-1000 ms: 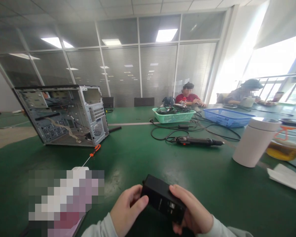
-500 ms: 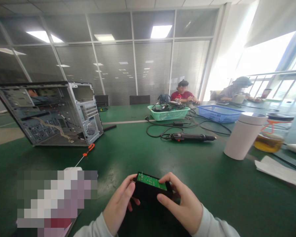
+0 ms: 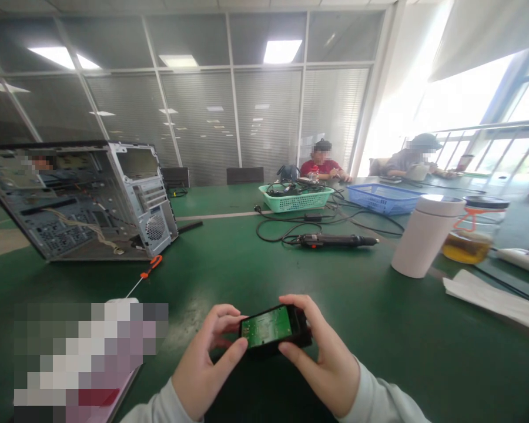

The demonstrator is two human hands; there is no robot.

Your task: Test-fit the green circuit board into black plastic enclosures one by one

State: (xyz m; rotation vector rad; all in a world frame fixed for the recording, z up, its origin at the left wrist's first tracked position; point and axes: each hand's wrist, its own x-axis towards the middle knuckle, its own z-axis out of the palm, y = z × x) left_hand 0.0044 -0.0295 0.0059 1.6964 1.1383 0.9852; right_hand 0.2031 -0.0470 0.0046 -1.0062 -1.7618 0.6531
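Between my two hands, low over the green table (image 3: 229, 270), is a small black case with a green circuit board (image 3: 267, 327) set in its open face, tilted toward me. My left hand (image 3: 207, 352) grips the left end, thumb on the near corner and fingers behind. At the right end, my right hand (image 3: 324, 352) closes on the case with its thumb along the near edge and its index finger over the far edge. The underside of the case is hidden.
An opened computer tower (image 3: 79, 202) stands at left, an orange-handled screwdriver (image 3: 145, 273) by it. Ahead lie a black electric screwdriver (image 3: 337, 240), a green basket (image 3: 296, 201) of cables and a blue basket (image 3: 383, 200). At right are a white tumbler (image 3: 427, 238) and a jar (image 3: 471, 235).
The case has been turned and tipped so the board faces me more. My right index finger has moved from the board to the far edge. The view has shifted slightly right.
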